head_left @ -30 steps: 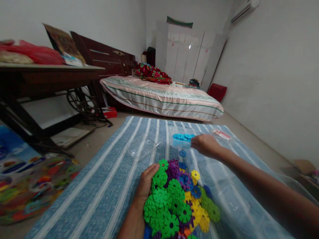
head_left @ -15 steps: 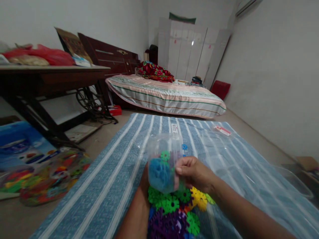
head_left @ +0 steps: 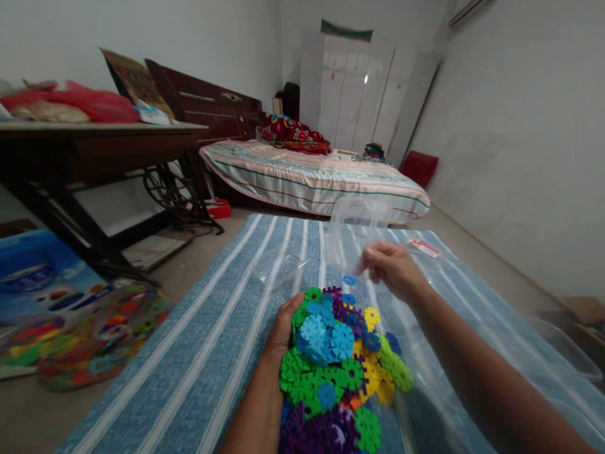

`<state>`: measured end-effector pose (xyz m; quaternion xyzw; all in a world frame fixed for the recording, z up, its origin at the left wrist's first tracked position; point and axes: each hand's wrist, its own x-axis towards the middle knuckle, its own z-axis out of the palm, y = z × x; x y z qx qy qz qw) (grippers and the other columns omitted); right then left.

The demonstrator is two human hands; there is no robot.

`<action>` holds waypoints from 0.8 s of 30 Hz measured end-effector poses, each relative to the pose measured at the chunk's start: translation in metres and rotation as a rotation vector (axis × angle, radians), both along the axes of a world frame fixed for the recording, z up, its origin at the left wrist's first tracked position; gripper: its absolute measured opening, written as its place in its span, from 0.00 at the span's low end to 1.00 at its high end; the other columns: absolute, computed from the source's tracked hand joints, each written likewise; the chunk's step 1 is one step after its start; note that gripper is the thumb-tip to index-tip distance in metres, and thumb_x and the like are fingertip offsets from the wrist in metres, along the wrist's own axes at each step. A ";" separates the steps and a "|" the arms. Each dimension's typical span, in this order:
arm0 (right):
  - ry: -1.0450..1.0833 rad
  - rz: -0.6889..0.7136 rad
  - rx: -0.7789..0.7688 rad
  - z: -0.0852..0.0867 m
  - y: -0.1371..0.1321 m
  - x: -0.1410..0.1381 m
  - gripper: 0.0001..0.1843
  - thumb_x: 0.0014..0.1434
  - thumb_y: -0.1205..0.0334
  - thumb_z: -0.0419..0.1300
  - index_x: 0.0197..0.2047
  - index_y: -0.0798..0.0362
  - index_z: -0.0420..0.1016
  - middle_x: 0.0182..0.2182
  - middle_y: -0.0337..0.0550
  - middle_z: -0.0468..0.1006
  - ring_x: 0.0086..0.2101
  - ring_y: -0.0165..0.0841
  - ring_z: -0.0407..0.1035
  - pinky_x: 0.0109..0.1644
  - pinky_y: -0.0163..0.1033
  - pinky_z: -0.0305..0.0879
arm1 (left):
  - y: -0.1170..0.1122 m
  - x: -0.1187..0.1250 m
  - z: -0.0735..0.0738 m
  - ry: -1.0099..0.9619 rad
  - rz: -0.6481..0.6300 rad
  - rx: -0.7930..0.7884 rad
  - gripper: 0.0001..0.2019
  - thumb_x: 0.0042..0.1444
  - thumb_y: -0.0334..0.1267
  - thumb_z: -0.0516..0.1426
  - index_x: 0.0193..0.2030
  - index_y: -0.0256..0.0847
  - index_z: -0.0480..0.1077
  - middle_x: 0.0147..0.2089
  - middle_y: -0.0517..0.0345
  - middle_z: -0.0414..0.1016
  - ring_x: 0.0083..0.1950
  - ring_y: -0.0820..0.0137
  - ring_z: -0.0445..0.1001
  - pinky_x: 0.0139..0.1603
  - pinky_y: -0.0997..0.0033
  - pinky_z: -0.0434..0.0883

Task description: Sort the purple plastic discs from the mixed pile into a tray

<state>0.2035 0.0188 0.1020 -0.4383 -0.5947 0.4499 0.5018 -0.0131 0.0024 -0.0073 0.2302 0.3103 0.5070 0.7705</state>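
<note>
A heap of plastic snowflake building discs (head_left: 326,340) in blue, green, purple, yellow and orange lies on the striped sheet. My left hand (head_left: 286,321) rests against the heap's left side, fingers stretched along it and partly hidden by the discs. Beyond the heap, my right hand (head_left: 390,268) is closed at the lower right edge of a clear plastic container (head_left: 340,236), which is tilted and blurred by motion. No discs can be made out inside it. A single blue disc (head_left: 349,280) lies apart just past the heap.
The blue striped sheet (head_left: 212,315) covers the surface before me. Crumpled clear plastic (head_left: 278,270) and a red-and-white label (head_left: 425,248) lie on it. At left stand a sewing-machine table (head_left: 104,142) and a bag of colourful pieces (head_left: 104,334). A clear tub (head_left: 567,350) is at right.
The container has moved forward and up in my right hand, away from the heap. Light blue discs that were inside it now lie on top of the heap. My left hand is against the heap.
</note>
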 end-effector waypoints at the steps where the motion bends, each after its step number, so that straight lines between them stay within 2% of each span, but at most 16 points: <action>1: -0.277 -0.099 0.024 0.002 0.016 0.006 0.14 0.59 0.51 0.57 0.34 0.54 0.71 0.26 0.42 0.78 0.23 0.28 0.70 0.22 0.30 0.60 | 0.001 -0.001 -0.001 0.027 0.015 0.022 0.18 0.46 0.44 0.64 0.41 0.34 0.75 0.28 0.54 0.80 0.33 0.62 0.79 0.36 0.66 0.76; 3: -0.863 -0.236 0.001 -0.002 0.044 0.014 0.12 0.63 0.57 0.52 0.38 0.54 0.74 0.31 0.44 0.80 0.31 0.31 0.74 0.29 0.31 0.65 | 0.003 -0.002 -0.002 0.069 0.036 0.058 0.19 0.44 0.43 0.65 0.41 0.34 0.75 0.28 0.55 0.80 0.34 0.62 0.79 0.37 0.66 0.75; 5: -1.128 -0.275 -0.037 -0.013 0.063 0.016 0.10 0.60 0.63 0.54 0.37 0.54 0.76 0.36 0.47 0.81 0.39 0.35 0.74 0.38 0.34 0.66 | 0.003 -0.002 0.000 0.099 0.046 0.080 0.19 0.42 0.43 0.66 0.40 0.34 0.76 0.30 0.55 0.80 0.36 0.62 0.79 0.37 0.67 0.75; 8: -1.243 -0.267 -0.082 -0.029 0.074 0.009 0.08 0.56 0.68 0.58 0.37 0.55 0.78 0.41 0.54 0.80 0.46 0.42 0.73 0.45 0.40 0.66 | 0.001 -0.002 0.003 0.139 0.053 0.088 0.20 0.40 0.42 0.67 0.40 0.34 0.76 0.33 0.54 0.81 0.38 0.62 0.79 0.38 0.68 0.74; 10: -1.295 -0.256 -0.093 -0.033 0.067 0.000 0.10 0.55 0.68 0.60 0.41 0.56 0.78 0.43 0.56 0.79 0.48 0.44 0.72 0.47 0.42 0.65 | 0.000 -0.002 0.005 0.162 0.063 0.083 0.20 0.40 0.42 0.67 0.40 0.35 0.76 0.34 0.54 0.81 0.39 0.62 0.79 0.39 0.69 0.74; 12: -1.318 -0.237 -0.073 -0.032 0.049 -0.010 0.15 0.56 0.65 0.60 0.48 0.54 0.76 0.46 0.55 0.77 0.50 0.44 0.70 0.49 0.43 0.64 | 0.000 -0.001 0.006 0.184 0.076 0.080 0.21 0.40 0.43 0.67 0.40 0.35 0.75 0.34 0.54 0.81 0.38 0.62 0.79 0.39 0.68 0.73; 14: -1.266 -0.212 -0.029 -0.032 0.020 -0.018 0.20 0.60 0.56 0.58 0.54 0.52 0.71 0.49 0.52 0.76 0.50 0.43 0.70 0.50 0.43 0.64 | 0.001 -0.002 0.006 0.213 0.074 0.085 0.21 0.39 0.44 0.68 0.40 0.35 0.75 0.34 0.54 0.81 0.37 0.62 0.79 0.39 0.68 0.73; 16: -1.061 -0.208 0.007 -0.037 -0.018 -0.024 0.27 0.62 0.47 0.53 0.59 0.54 0.67 0.50 0.53 0.76 0.48 0.44 0.71 0.51 0.45 0.64 | 0.003 -0.003 0.006 0.251 0.054 0.104 0.23 0.39 0.46 0.68 0.41 0.35 0.75 0.34 0.54 0.81 0.36 0.62 0.79 0.38 0.68 0.73; 18: -0.867 -0.306 0.000 -0.051 -0.059 -0.027 0.32 0.61 0.41 0.53 0.60 0.54 0.66 0.51 0.54 0.74 0.51 0.46 0.69 0.53 0.47 0.63 | 0.005 -0.004 0.006 0.298 0.030 0.121 0.23 0.39 0.47 0.68 0.41 0.34 0.75 0.33 0.54 0.81 0.35 0.63 0.78 0.37 0.68 0.72; 20: -0.767 -0.390 -0.013 -0.070 -0.095 -0.027 0.35 0.59 0.39 0.54 0.61 0.53 0.65 0.54 0.53 0.72 0.54 0.47 0.65 0.55 0.48 0.61 | 0.005 -0.006 0.007 0.339 0.018 0.125 0.24 0.39 0.47 0.68 0.41 0.34 0.75 0.32 0.55 0.80 0.33 0.64 0.78 0.37 0.69 0.71; 22: -0.737 -0.398 -0.032 -0.089 -0.121 -0.027 0.36 0.57 0.39 0.56 0.63 0.52 0.62 0.54 0.53 0.71 0.54 0.47 0.65 0.56 0.48 0.61 | 0.004 -0.008 0.009 0.369 0.003 0.132 0.24 0.39 0.48 0.68 0.42 0.35 0.75 0.32 0.57 0.80 0.32 0.65 0.77 0.36 0.69 0.71; 24: -0.743 -0.394 -0.040 -0.104 -0.134 -0.026 0.39 0.55 0.39 0.58 0.64 0.50 0.61 0.54 0.53 0.71 0.53 0.48 0.65 0.55 0.49 0.61 | 0.001 -0.010 0.012 0.391 -0.024 0.153 0.25 0.41 0.48 0.67 0.44 0.36 0.74 0.32 0.58 0.80 0.32 0.66 0.77 0.36 0.70 0.72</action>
